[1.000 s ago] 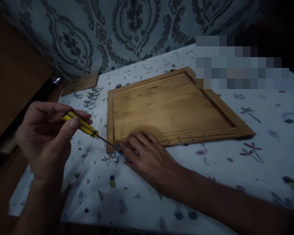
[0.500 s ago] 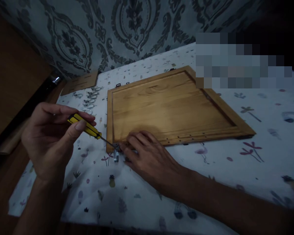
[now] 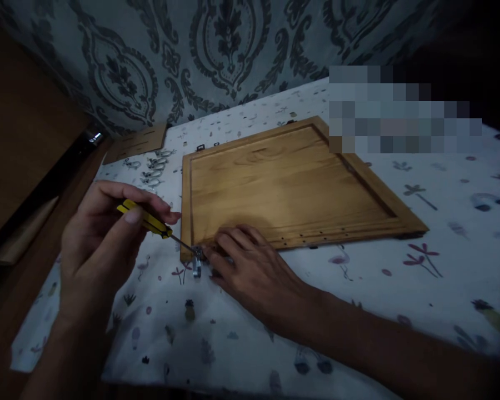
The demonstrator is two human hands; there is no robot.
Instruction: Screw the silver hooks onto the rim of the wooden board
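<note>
A framed wooden panel (image 3: 283, 183) lies flat on a table covered with a white patterned cloth (image 3: 358, 289). My left hand (image 3: 104, 244) grips a yellow-and-black screwdriver (image 3: 148, 219), its thin shaft slanting down to a small metal hook (image 3: 197, 261) at the panel's near left corner. My right hand (image 3: 250, 266) rests on that same corner, fingers curled and pressed beside the hook. Small holes run in a row along the panel's near rail.
Several more metal hooks (image 3: 152, 169) lie on the cloth left of the panel, near a piece of brown card (image 3: 137, 143). A patterned wall rises behind the table. Wooden furniture stands at the left. A blurred patch covers the far right corner of the panel.
My left hand and the screwdriver have shifted to the right, closer to the panel's corner. The right hand has stayed on the corner.
</note>
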